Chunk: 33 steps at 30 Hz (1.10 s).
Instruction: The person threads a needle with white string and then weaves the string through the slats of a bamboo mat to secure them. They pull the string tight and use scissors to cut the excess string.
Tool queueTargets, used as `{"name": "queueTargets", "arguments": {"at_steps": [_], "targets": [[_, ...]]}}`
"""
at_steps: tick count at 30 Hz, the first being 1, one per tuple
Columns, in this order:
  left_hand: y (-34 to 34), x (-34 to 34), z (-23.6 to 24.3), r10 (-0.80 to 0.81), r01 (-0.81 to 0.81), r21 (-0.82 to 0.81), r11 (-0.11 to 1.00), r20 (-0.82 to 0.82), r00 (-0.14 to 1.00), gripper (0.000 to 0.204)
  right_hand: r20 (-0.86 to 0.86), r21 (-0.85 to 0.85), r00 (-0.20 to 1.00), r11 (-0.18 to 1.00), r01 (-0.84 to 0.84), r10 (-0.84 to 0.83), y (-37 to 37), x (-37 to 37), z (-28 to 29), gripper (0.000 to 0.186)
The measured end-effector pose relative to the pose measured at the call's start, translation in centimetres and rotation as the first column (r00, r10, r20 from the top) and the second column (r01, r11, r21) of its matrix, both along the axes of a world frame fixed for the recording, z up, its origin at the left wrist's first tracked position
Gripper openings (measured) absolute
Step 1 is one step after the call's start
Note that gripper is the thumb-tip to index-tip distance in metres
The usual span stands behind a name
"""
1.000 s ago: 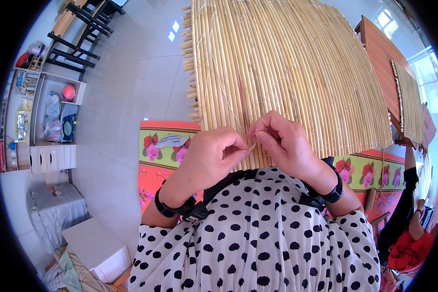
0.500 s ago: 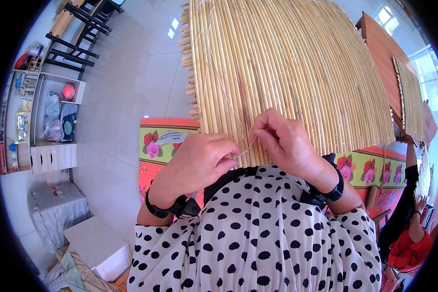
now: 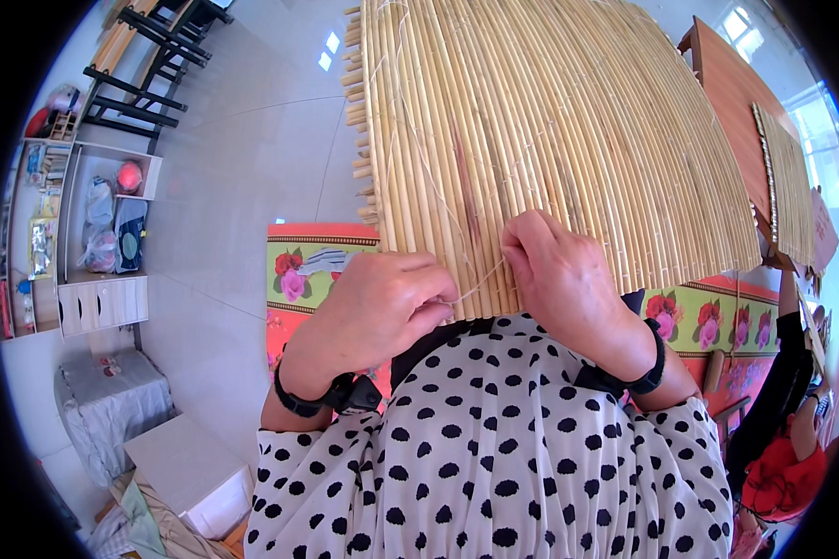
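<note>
A large mat of pale reed sticks [image 3: 569, 112] lies before me, bound with fine threads, its left side showing uneven stick ends. My left hand [image 3: 378, 307] is at the mat's near left corner, fingers curled and closed on a thin pale thread [image 3: 478, 284]. A short way right, my right hand [image 3: 569, 284] pinches the same thread over the sticks, the thread stretching between the two hands. The fingertips of both hands are partly hidden.
A flowered red-green cloth [image 3: 298, 270] lies under the mat. Shelves [image 3: 103, 233], a covered stool [image 3: 107, 405] and a pale box [image 3: 182, 470] stand left. At right are a wooden table [image 3: 732, 112], a second mat [image 3: 783, 186] and another person in red [image 3: 778, 466].
My right hand has moved right and turned more back-upward, lengthening the thread between my hands. My left hand has shifted slightly left. The other person's arm has moved.
</note>
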<state>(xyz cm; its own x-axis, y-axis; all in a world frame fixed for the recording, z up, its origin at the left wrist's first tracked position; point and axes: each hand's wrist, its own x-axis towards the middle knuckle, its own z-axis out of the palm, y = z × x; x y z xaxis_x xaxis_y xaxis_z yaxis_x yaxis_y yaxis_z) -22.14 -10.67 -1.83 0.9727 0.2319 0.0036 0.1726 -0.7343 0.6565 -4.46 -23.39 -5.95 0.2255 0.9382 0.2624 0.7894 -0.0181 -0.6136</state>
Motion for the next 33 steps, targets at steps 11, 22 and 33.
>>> {"name": "queueTargets", "arguments": {"at_steps": [11, 22, 33], "targets": [[0.4, -0.2, 0.7, 0.027, -0.028, -0.049, 0.998, -0.016, 1.000, 0.015, -0.116, 0.005, 0.993, 1.000, -0.022, 0.022, -1.3, 1.1, 1.4, 0.010], [1.5, -0.8, 1.6, -0.014, 0.010, -0.241, 0.971, -0.016, 1.000, 0.013, -0.078, 0.039, 0.997, 0.999, -0.019, 0.022, -1.8, 1.4, 2.0, 0.010], [2.8, -1.8, 0.4, -0.063, 0.109, -0.379, 0.919, 0.132, 0.989, 0.019, -0.096, 0.003, 0.995, 1.000, -0.023, 0.023, -1.9, 1.6, 1.8, 0.009]]}}
